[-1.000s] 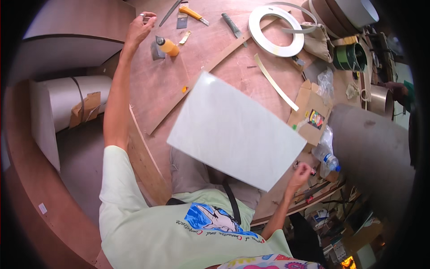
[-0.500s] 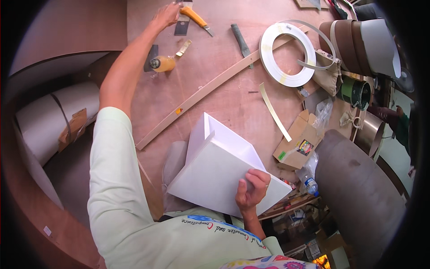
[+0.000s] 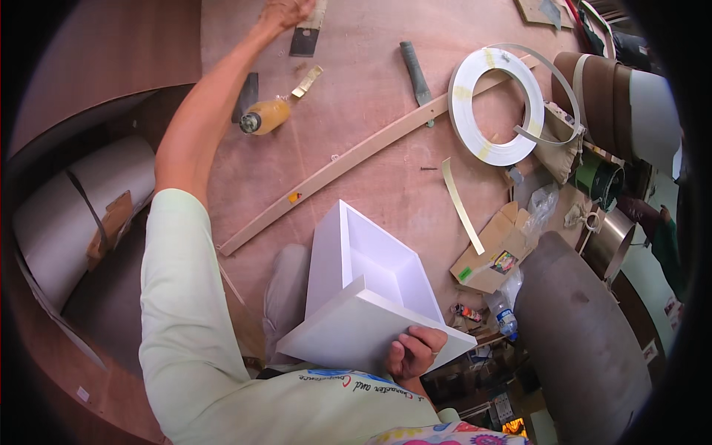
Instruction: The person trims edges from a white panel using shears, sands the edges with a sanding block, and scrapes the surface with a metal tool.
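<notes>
Left hand (image 3: 288, 12) beside dark-bladed scraper (image 3: 303, 43), cut by frame (closure can't be told) | right hand (image 3: 417, 350) half-curled against white box (image 3: 360, 315), clamping unclear | white box just before pale-green shirt (image 3: 297, 411)

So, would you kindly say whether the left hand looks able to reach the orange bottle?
Probably yes: nothing seems to stand between the left hand and the orange bottle, though the picture's upper edge hides whether that hand is free.

The white drawer (image 3: 367, 308) looks smooth, faintly satin. Beyond it — a matt wooden tabletop (image 3: 371, 193); to its right, dull brown cardboard (image 3: 486, 271) and a shiny plastic bottle (image 3: 506, 320).
</notes>
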A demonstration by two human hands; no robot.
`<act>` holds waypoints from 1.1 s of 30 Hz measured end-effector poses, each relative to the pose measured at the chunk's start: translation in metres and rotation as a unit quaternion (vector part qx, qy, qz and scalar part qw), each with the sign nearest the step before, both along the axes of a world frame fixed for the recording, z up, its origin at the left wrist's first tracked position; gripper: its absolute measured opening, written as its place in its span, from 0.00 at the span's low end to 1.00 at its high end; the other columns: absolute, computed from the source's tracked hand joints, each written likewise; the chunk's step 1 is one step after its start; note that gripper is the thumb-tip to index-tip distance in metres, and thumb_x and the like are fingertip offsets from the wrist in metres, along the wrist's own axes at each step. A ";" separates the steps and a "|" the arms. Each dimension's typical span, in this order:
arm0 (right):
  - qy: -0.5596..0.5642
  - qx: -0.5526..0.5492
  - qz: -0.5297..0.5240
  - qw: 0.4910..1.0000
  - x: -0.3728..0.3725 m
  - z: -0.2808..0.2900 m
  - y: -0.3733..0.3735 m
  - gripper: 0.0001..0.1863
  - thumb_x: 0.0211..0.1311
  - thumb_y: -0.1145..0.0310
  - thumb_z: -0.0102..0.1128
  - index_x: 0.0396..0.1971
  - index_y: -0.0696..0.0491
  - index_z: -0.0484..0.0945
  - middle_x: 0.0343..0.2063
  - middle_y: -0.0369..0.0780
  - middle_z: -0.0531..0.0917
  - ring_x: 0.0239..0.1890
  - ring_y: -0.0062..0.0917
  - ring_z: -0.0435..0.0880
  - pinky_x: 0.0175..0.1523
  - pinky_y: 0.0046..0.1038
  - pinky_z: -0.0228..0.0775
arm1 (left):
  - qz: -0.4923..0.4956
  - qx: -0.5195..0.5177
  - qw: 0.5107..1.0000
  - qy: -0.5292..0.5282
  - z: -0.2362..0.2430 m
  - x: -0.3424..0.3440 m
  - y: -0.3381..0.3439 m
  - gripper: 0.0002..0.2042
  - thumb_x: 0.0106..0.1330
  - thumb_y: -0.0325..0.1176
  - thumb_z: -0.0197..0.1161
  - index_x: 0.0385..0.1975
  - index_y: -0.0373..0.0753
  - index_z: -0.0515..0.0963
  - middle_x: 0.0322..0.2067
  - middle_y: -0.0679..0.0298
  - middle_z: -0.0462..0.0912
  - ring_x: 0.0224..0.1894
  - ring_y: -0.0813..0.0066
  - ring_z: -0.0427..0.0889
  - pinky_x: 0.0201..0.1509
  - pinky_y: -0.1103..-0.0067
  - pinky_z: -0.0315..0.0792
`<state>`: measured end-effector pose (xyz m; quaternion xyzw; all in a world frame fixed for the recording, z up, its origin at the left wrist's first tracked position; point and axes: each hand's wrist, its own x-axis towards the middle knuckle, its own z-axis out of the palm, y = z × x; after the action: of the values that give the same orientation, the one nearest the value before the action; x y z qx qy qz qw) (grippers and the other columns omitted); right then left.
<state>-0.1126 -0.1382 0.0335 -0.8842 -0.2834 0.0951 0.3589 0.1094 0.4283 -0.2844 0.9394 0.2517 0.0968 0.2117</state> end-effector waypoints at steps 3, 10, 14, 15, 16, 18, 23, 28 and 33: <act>-0.012 -0.012 0.004 1.000 0.001 0.000 0.000 0.08 0.64 0.64 0.63 0.37 0.51 0.77 0.39 0.41 0.76 0.40 0.32 0.72 0.47 0.35 0.64 | 0.117 -0.013 0.993 0.010 -0.002 -0.013 0.022 0.14 0.69 0.40 0.53 0.45 0.36 0.75 0.38 0.43 0.84 0.39 0.39 0.83 0.41 0.54 0.77; -0.024 -0.037 0.003 0.999 0.000 0.002 0.002 0.08 0.65 0.63 0.62 0.36 0.50 0.77 0.38 0.41 0.75 0.40 0.32 0.72 0.46 0.35 0.64 | 0.072 0.019 0.997 0.004 -0.025 -0.039 0.018 0.16 0.68 0.43 0.56 0.47 0.40 0.79 0.46 0.49 0.82 0.52 0.49 0.80 0.52 0.59 0.75; -0.021 -0.035 0.000 0.999 -0.003 0.005 0.005 0.07 0.64 0.64 0.63 0.36 0.51 0.78 0.38 0.41 0.75 0.41 0.33 0.72 0.47 0.35 0.64 | 0.065 0.106 0.992 0.009 -0.057 -0.034 0.038 0.19 0.68 0.46 0.55 0.51 0.41 0.78 0.44 0.50 0.82 0.48 0.49 0.81 0.49 0.57 0.76; -0.017 -0.036 0.000 0.999 -0.003 0.004 0.004 0.07 0.64 0.64 0.63 0.36 0.51 0.78 0.38 0.41 0.75 0.41 0.33 0.72 0.48 0.35 0.64 | 0.035 0.080 0.996 0.026 -0.054 -0.036 0.043 0.19 0.69 0.47 0.54 0.51 0.41 0.78 0.43 0.49 0.82 0.47 0.48 0.81 0.47 0.57 0.76; -0.013 -0.040 -0.003 0.999 -0.003 0.005 0.003 0.07 0.64 0.65 0.64 0.36 0.51 0.78 0.38 0.41 0.75 0.41 0.33 0.72 0.48 0.35 0.65 | 0.000 0.050 0.998 0.043 -0.047 -0.035 0.046 0.20 0.69 0.49 0.54 0.50 0.41 0.78 0.42 0.49 0.83 0.45 0.47 0.82 0.45 0.56 0.76; -0.019 -0.034 -0.001 0.999 -0.004 0.003 0.002 0.07 0.63 0.65 0.65 0.36 0.52 0.79 0.39 0.42 0.76 0.42 0.33 0.72 0.49 0.35 0.65 | 0.009 0.004 0.997 0.083 -0.046 -0.038 0.055 0.22 0.70 0.52 0.52 0.49 0.40 0.79 0.40 0.48 0.83 0.42 0.46 0.83 0.41 0.56 0.75; -0.021 -0.022 0.013 0.999 0.005 -0.003 -0.005 0.07 0.62 0.69 0.65 0.36 0.54 0.79 0.40 0.45 0.77 0.42 0.35 0.74 0.49 0.34 0.67 | 0.111 -0.020 0.993 0.020 -0.012 -0.061 0.064 0.21 0.71 0.49 0.54 0.52 0.39 0.78 0.38 0.50 0.85 0.38 0.48 0.84 0.35 0.57 0.73; -0.035 -0.013 -0.009 0.999 0.005 -0.001 0.004 0.08 0.58 0.70 0.69 0.36 0.52 0.80 0.39 0.42 0.80 0.40 0.35 0.76 0.48 0.36 0.64 | 0.144 -0.168 0.975 0.028 0.095 -0.154 0.039 0.21 0.70 0.44 0.60 0.58 0.40 0.75 0.45 0.53 0.84 0.44 0.50 0.83 0.43 0.58 0.75; -0.042 0.004 -0.008 0.999 0.001 -0.001 0.008 0.08 0.58 0.70 0.69 0.37 0.52 0.79 0.38 0.42 0.80 0.41 0.36 0.77 0.48 0.36 0.62 | 0.151 -0.160 0.975 -0.030 0.197 -0.293 -0.068 0.14 0.73 0.46 0.60 0.40 0.41 0.81 0.21 0.62 0.80 0.27 0.70 0.82 0.33 0.71 0.73</act>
<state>-0.1111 -0.1302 0.0326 -0.8881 -0.2919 0.0536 0.3509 -0.1837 0.3606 -0.0872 0.8414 0.3960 0.1141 0.3495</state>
